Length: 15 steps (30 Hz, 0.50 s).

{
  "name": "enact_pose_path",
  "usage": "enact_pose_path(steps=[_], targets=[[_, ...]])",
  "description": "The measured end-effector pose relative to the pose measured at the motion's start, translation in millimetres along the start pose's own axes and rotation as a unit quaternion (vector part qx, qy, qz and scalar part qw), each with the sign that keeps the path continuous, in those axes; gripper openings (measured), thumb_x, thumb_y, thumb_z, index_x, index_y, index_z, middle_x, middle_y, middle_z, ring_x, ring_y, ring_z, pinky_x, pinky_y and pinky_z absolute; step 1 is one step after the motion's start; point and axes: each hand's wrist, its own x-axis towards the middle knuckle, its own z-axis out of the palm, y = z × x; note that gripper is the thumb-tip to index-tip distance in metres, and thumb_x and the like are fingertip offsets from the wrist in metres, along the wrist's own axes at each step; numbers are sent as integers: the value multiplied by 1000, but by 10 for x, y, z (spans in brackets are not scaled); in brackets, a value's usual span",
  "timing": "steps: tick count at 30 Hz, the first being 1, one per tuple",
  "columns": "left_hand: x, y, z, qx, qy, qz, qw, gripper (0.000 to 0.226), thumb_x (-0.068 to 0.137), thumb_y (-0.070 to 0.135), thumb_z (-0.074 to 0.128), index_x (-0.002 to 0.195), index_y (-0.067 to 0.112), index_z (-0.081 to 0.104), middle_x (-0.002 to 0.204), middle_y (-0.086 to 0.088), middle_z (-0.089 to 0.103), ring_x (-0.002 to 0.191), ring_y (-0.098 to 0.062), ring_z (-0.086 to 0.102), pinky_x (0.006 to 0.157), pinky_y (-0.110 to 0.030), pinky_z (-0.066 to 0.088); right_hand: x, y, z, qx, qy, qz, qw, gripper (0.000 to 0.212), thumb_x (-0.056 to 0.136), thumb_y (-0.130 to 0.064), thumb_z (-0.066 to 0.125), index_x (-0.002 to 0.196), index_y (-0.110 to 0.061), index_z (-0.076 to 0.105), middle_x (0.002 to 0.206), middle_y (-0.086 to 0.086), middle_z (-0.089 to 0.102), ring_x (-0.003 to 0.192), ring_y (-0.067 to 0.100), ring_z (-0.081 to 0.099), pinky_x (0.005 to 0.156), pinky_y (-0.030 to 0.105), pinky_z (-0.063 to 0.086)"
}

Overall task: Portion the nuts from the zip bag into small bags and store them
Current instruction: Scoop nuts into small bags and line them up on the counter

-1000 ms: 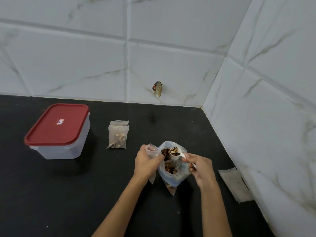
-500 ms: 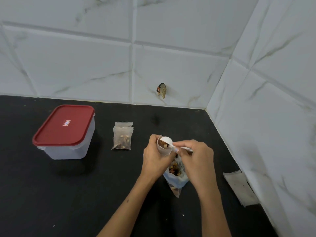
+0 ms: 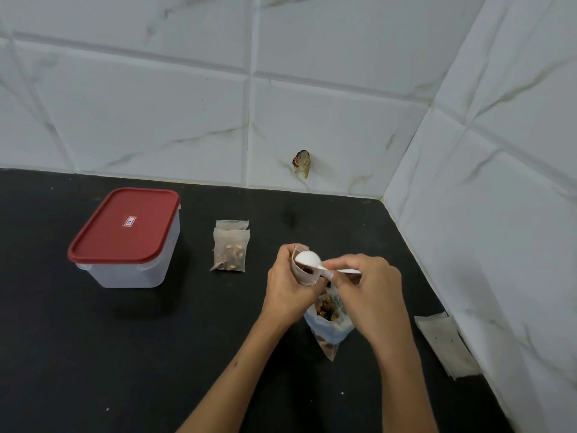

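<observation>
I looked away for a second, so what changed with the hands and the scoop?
The right hand lifted the white scoop out of the zip bag, carried it left and tipped it over the small bag held by the left hand. Both grips, the container and the filled bags stayed put.

A black countertop (image 3: 93,354) meets white marble-veined wall tiles (image 3: 156,120) in a corner at the right

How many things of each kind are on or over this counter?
Filled small bags: 2, stacked
Small bag being filled: 1
Zip bag of nuts: 1
White scoop: 1
Red-lidded container: 1
Empty small bags: 1 pile
Total: 7
</observation>
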Motion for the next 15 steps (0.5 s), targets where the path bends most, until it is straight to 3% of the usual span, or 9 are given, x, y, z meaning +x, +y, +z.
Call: enact_pose_path(steps=[4,6,10,12,15], targets=[[41,-7,-10,-3,0,6,1000,41,71,11,81,101,18,53,87,8,61,78,4,60,65,-14,51,11,-30,-33,51,10,10,999,18,86,-10,67,94,-25,73,90,-12,68,78,-2,60,65,5,43],[55,-9,-16,1,-2,5,1000,38,72,9,79,101,15,54,83,8,61,75,5,60,62,-12,48,26,-23,-54,133,16,41,990,20,85,-12,67,85,-31,72,84,-17,69,80,0,63,68,11,47],[88,-66,-69,18,4,-10,1000,37,72,16,79,100,17,55,86,9,61,78,3,59,63,-12,47,110,111,-29,295,50,150,942,17,84,-10,67,89,-25,74,85,-4,72,77,7,63,66,24,52],[128,-117,-113,32,23,-49,998,38,73,18,79,102,19,54,91,9,60,83,-1,59,65,-14,47,158,267,25,227,69,169,956,16,84,-10,67,94,-21,74,86,-6,70,77,5,61,69,25,53],[215,-209,-154,52,35,-117,991,41,73,18,78,105,19,52,95,6,59,87,-5,58,65,-17,43,180,482,201,49,13,157,986,19,87,-10,65,103,-19,71,99,-5,68,83,2,59,66,13,47]])
